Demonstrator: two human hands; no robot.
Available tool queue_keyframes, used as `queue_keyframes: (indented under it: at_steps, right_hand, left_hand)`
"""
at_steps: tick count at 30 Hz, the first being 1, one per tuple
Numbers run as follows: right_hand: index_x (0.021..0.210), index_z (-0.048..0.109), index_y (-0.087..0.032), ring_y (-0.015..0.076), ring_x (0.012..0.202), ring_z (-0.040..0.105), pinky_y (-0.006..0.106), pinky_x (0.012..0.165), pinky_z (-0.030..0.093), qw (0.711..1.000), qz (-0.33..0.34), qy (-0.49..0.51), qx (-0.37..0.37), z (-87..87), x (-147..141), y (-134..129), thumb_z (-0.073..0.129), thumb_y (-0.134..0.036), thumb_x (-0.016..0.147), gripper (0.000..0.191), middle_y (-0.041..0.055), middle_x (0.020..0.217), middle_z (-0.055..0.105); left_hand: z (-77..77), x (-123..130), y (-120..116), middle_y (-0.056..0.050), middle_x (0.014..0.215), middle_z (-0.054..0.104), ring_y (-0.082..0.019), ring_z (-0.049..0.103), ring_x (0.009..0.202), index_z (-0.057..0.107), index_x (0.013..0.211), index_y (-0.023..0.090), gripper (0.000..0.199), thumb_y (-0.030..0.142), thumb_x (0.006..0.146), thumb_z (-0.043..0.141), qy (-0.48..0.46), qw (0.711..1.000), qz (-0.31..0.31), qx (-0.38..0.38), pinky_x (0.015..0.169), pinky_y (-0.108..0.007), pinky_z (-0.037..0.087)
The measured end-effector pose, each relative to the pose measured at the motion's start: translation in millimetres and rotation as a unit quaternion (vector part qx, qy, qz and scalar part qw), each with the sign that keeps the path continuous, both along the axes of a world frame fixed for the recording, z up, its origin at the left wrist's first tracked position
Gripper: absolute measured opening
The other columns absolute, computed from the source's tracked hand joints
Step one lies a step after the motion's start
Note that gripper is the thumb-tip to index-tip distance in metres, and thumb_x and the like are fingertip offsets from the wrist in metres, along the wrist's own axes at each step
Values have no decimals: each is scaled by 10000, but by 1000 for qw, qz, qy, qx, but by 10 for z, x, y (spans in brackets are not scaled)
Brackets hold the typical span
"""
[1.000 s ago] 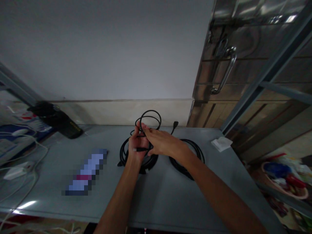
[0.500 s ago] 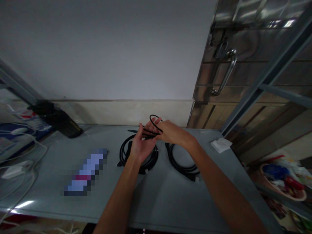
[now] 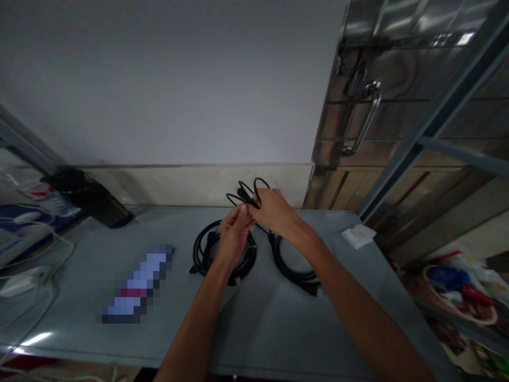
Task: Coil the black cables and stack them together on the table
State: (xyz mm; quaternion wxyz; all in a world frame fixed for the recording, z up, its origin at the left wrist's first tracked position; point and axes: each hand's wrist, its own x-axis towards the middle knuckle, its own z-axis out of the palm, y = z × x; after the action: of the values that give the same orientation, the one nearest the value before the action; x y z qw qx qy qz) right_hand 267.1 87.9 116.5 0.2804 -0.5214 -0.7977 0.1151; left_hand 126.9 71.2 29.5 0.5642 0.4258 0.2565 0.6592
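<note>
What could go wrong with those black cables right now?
The held cable sticks out in loose loops beyond the right hand, so they might spring open or tangle. The left hand appears just over the left coil on the table, so it could perhaps brush that coil out of shape.

The grey table (image 3: 274, 334) before me serves as landmark. Behind it rises a plain pale wall (image 3: 178, 85), with a cream band (image 3: 178, 183) just above the table's far edge. Beyond its far right corner: a shiny metal door (image 3: 332, 124) with a handle (image 3: 366, 123). Dim light overall; a bright glint marks the table's near left edge.
</note>
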Motion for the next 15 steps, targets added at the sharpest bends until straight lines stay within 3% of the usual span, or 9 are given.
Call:
queue_keyframes:
  at_steps: [3,6,10,12,15]
  right_hand:
    - [907,689,-181,198,796,649,311,700,401,999,24,20,-38,9,-17,-22,738,-156,1014,120,61,861,727]
    - [937,675,-190,169,782,636,291,698,408,991,89,56,-77,49,56,-23,734,-129,994,102,27,885,727]
    - [950,649,-203,173,839,669,282,741,437,982,150,78,-85,135,255,-9,635,-211,1109,160,31,940,739]
    - [987,633,-213,177,776,673,286,725,444,983,134,86,-96,169,367,4,535,-297,1189,240,16,850,709]
    - [1060,600,-232,168,620,603,291,655,423,987,66,102,-101,194,538,61,439,-385,1236,284,-20,733,627]
  left_hand:
    - [0,-24,27,-86,1045,894,-256,835,1044,876,983,214,385,574,875,954,-11,1000,11,-9,1004,-383,641]
    - [-7,-60,72,-85,1093,894,-241,838,1049,866,981,210,345,529,883,955,-41,998,23,-32,1031,-384,628]
    - [-9,-105,107,-103,1097,891,-256,843,1041,854,1105,193,347,496,938,882,-66,996,21,-62,1027,-427,619]
    - [-2,-128,111,-110,1047,884,-279,841,1029,837,1183,175,382,479,952,835,-77,994,0,-76,986,-437,623]
    - [17,-162,108,-72,942,855,-275,832,954,808,1057,198,288,463,947,819,-111,989,-21,-91,950,-443,634]
